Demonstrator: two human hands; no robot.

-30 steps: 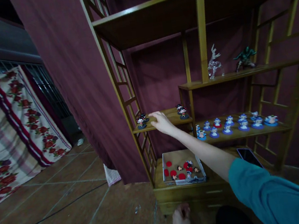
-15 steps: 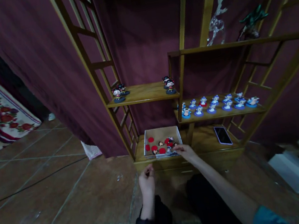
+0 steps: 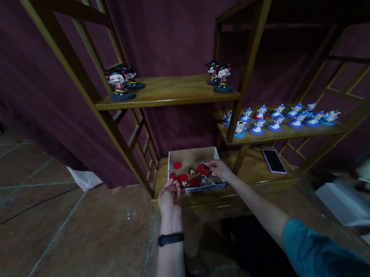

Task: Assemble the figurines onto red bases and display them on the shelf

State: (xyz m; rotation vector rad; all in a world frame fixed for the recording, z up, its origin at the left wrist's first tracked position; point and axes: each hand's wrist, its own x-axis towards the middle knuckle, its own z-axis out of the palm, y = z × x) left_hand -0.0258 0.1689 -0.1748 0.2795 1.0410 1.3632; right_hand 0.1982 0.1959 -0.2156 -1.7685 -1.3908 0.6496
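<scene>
left hand (image 3: 169, 195) nearer box (image 3: 195, 155) of red discs (image 3: 177, 165)

Wooden shelf unit (image 3: 170, 90): dark-haired figurines (image 3: 117, 80), blue-and-white figurines (image 3: 276, 121), open box (image 3: 193, 155), phone (image 3: 274, 161).

Bright red discs (image 3: 194, 182) colour a brown-lined box (image 3: 193, 156). On the far yellow-brown shelf (image 3: 173, 90), black-haired figurines (image 3: 118, 81) wear red and yellow; blue-and-purple figurines (image 3: 277, 124) stand right. Behind, a plain maroon curtain (image 3: 163, 33); near right, a teal sleeve (image 3: 305, 243).
</scene>
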